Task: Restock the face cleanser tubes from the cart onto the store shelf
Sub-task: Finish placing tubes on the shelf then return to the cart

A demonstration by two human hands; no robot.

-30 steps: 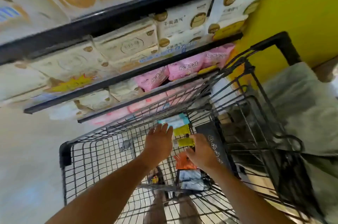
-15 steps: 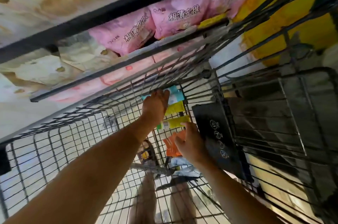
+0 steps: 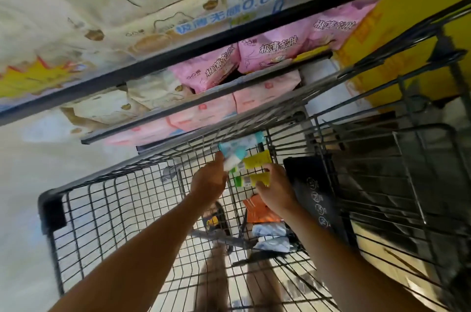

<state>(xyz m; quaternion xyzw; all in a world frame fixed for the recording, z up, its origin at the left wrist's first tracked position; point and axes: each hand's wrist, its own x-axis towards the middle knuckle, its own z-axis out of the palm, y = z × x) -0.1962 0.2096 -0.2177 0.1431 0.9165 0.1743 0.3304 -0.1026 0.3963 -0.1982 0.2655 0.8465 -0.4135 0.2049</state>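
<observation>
**Restocking at its start: 2 hands pick face cleanser tubes (image 3: 256, 160) inside the wire cart (image 3: 52, 206).**
The left hand (image 3: 209, 184) has its grip on a teal tube (image 3: 238, 149), the right hand (image 3: 276, 191) on a yellow tube (image 3: 254, 180); none seen on the shelf (image 3: 153, 64).

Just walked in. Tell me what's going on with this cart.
A person is reaching into a wire cart parked by the shelf. The left hand grips a teal tube, and the right hand pinches the lower yellow tube. An upper yellow tube lies between them, and an orange pack lies nearer in the cart. Both held tubes are inside the cart, not yet shelved.
</observation>
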